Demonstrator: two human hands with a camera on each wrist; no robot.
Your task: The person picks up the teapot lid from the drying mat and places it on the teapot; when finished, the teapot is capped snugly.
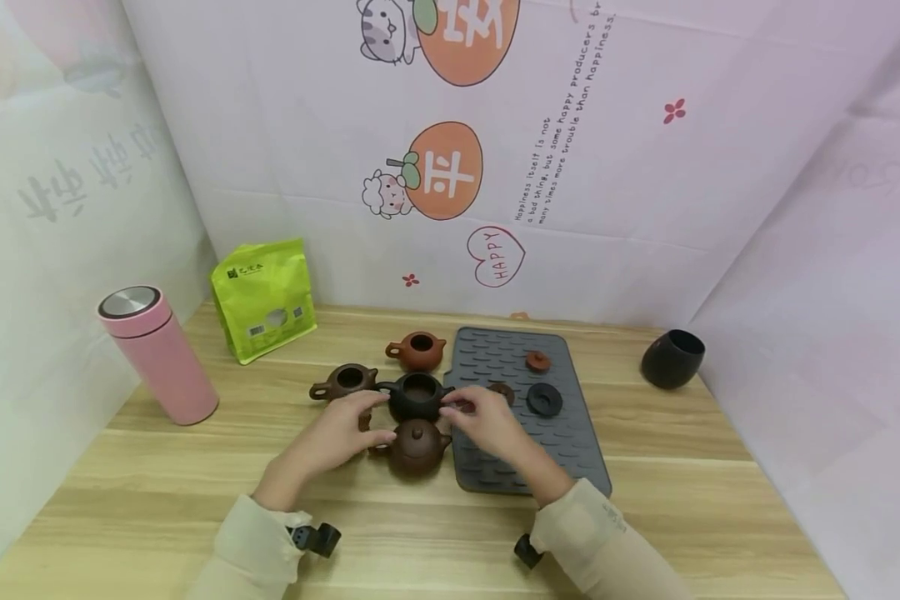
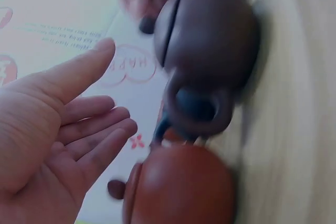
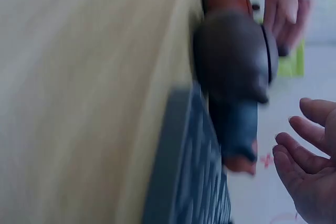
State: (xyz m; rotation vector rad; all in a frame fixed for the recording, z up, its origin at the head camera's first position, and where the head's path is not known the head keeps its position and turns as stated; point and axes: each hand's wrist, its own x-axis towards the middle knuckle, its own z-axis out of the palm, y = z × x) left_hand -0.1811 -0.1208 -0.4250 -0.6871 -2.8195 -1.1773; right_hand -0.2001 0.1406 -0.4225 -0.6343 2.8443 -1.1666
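A dark brown teapot [image 1: 417, 450] with its lid on stands at the front of a group. Behind it a black teapot [image 1: 416, 410] has no lid. My left hand [image 1: 339, 435] hovers at the group's left with fingers extended; the left wrist view shows it apart from the dark brown teapot [image 2: 210, 40] and a lidded reddish teapot [image 2: 184, 187], which the hand mostly hides in the head view. On the other side, my right hand [image 1: 487, 422] is held loosely by the black teapot's spout, over the mat's edge. Its fingers hold nothing in the right wrist view.
A lidless brown teapot [image 1: 345, 382] and a lidless reddish-orange teapot [image 1: 422, 353] stand farther back. On the grey mat [image 1: 495, 477] lie an orange-brown lid [image 1: 537, 361], a brown lid [image 1: 502, 392] and a black lid [image 1: 555, 406]. Around are a pink flask [image 1: 161, 358], green bag [image 1: 266, 292] and black cup [image 1: 663, 365].
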